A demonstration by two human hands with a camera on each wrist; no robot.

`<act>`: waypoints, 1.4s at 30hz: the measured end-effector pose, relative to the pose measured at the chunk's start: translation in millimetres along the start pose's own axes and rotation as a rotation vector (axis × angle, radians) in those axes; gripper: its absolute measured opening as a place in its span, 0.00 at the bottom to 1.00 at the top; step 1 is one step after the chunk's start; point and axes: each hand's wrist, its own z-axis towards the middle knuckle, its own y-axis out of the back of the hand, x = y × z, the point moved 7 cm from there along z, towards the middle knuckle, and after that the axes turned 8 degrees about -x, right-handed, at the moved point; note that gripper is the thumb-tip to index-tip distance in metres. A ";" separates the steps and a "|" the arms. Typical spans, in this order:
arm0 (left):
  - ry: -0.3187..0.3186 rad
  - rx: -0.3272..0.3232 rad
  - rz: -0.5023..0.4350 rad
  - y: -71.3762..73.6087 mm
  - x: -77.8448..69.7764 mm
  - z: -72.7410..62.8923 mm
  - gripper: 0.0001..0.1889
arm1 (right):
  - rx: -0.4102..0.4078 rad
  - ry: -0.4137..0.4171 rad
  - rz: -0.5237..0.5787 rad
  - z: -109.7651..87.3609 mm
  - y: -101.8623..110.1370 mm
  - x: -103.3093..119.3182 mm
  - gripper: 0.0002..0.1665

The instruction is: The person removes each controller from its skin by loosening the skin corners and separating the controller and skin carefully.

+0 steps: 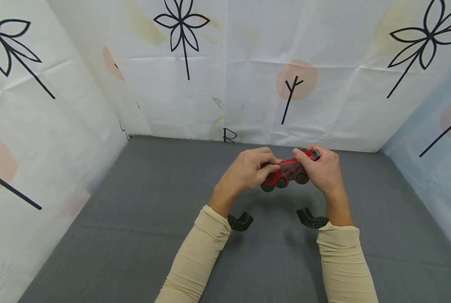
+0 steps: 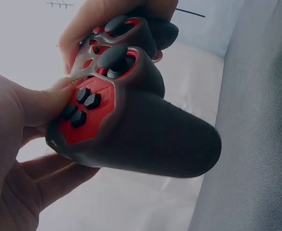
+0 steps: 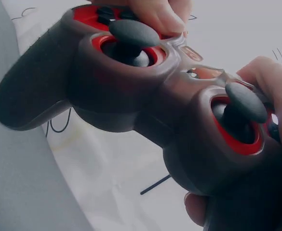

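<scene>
A red and dark grey game controller is held above the grey table, its face with the two thumbsticks toward me. My left hand pinches its upper left part between thumb and fingers. In the left wrist view the left thumb lies beside the black direction buttons, and one dark handle sticks out free. My right hand grips the other end, thumb on the face and fingers behind. Both thumbsticks show in the right wrist view; the right hand partly covers the buttons on its side.
A grey cloth-covered table lies under both hands. White fabric walls printed with flowers and twigs stand at the back and both sides. A black curved wrist mount juts inward from the left wrist, and another mount from the right.
</scene>
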 end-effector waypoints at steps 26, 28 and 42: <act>0.189 0.240 -0.160 -9.2 20.6 -5.6 0.08 | 0.141 0.204 -0.100 -2.9 -5.9 6.8 0.15; 0.186 0.229 -0.154 -7.7 22.4 -5.6 0.08 | 0.146 0.206 -0.094 -3.1 -7.2 7.1 0.14; 0.259 0.159 -0.382 0.4 41.7 -9.0 0.07 | 0.200 0.161 0.017 -3.9 -13.5 9.5 0.14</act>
